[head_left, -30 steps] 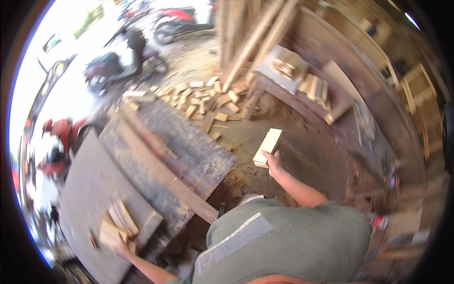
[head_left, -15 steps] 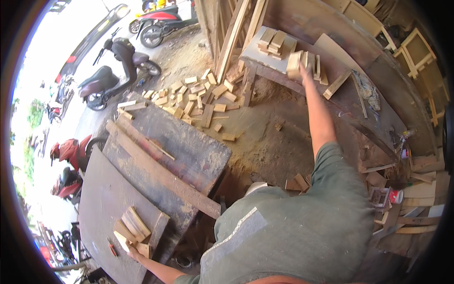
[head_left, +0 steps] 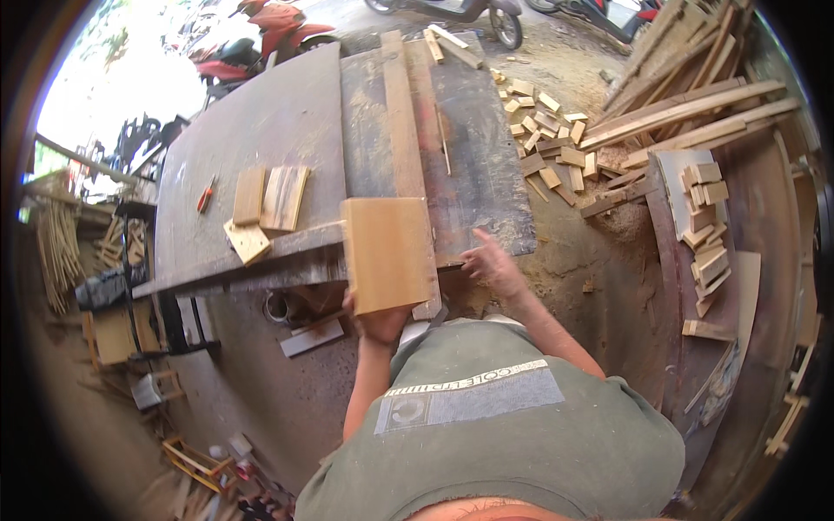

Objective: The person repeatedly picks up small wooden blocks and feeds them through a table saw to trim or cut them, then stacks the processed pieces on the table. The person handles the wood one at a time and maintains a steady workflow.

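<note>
My left hand point(head_left: 380, 324) grips the lower end of a flat wooden block point(head_left: 388, 252) and holds it up before my body, its broad face showing. My right hand point(head_left: 497, 267) is in the air to the right of the block, holding nothing, with a finger stretched out. On the grey-brown table point(head_left: 287, 113) to the left lie a brown wooden block point(head_left: 249, 196), a streaked wooden block point(head_left: 285, 198) and a paler wood piece point(head_left: 248, 242) with small holes, at the table's near edge. Next to them is a red-handled tool point(head_left: 206, 195).
A long plank point(head_left: 401, 122) crosses the tabletops. Several wood offcuts point(head_left: 549, 122) are scattered on the ground beyond, near leaning timber strips point(head_left: 686, 126). At right, a bench point(head_left: 673, 286) carries stacked small wood blocks point(head_left: 705, 217). Motorbikes point(head_left: 269, 35) stand at the back.
My view has turned toward the left table. My right hand has come away from the stacked blocks on the bench. My left hand has lifted a block off the table.
</note>
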`<act>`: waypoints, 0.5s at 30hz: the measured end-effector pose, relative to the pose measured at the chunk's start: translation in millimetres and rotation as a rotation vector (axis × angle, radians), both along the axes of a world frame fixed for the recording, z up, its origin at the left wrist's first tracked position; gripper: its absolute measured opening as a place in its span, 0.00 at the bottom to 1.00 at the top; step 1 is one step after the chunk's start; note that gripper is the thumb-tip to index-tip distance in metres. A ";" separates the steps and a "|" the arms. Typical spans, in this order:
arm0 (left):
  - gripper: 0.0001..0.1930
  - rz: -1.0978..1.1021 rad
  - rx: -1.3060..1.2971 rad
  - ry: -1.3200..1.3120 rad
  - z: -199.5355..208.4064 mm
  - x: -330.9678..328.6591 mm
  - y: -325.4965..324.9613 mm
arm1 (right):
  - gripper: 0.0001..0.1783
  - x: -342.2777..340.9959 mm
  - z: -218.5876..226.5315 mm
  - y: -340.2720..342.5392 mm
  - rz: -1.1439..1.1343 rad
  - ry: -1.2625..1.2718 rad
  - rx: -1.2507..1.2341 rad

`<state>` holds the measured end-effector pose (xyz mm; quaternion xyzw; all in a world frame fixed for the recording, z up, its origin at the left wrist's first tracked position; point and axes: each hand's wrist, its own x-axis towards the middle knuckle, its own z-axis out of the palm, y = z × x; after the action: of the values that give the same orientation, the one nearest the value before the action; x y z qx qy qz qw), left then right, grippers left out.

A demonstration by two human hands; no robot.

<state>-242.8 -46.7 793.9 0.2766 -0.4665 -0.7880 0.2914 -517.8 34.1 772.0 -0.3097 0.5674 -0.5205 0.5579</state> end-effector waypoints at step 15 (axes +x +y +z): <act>0.23 0.037 -0.974 -1.023 -52.0 -66.8 -11.3 | 0.49 -39.5 -88.7 -11.3 0.127 0.799 0.035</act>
<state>-309.5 -58.0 741.9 0.4581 -0.8398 -0.2558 0.1395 -557.3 22.8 683.3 -0.5126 0.7281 -0.3140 0.3294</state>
